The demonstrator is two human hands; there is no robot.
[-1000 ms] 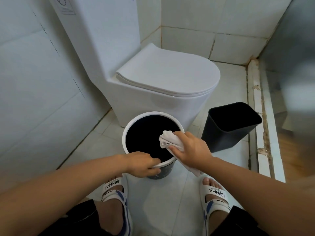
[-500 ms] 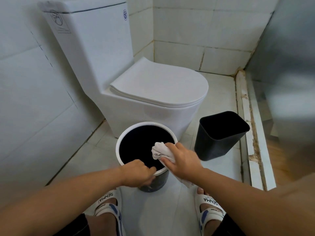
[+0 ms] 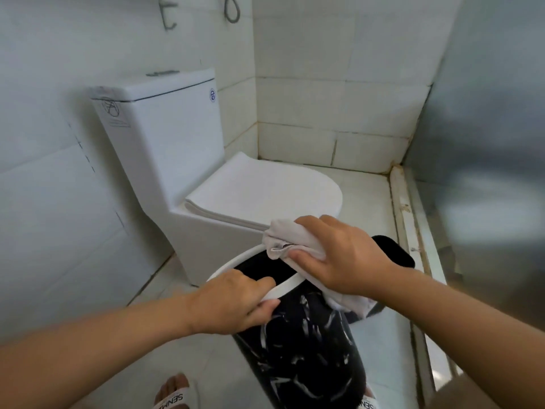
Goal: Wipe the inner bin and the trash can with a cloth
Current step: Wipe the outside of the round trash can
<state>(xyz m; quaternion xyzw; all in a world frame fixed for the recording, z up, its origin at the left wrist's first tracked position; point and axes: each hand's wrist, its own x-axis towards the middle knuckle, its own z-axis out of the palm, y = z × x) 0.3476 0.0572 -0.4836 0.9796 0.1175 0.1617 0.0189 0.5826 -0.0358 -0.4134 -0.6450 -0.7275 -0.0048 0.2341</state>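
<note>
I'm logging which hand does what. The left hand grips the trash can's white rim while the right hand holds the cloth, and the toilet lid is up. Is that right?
Not quite: the head view shows the toilet lid closed, not up. The rest holds: the left hand grips the trash can by its white rim, and the right hand holds the cloth.

Trash can (image 3: 300, 349) black-marbled, white-rimmed, tilted; white cloth (image 3: 290, 240) bunched at rim; black inner bin (image 3: 396, 252) behind.
</note>
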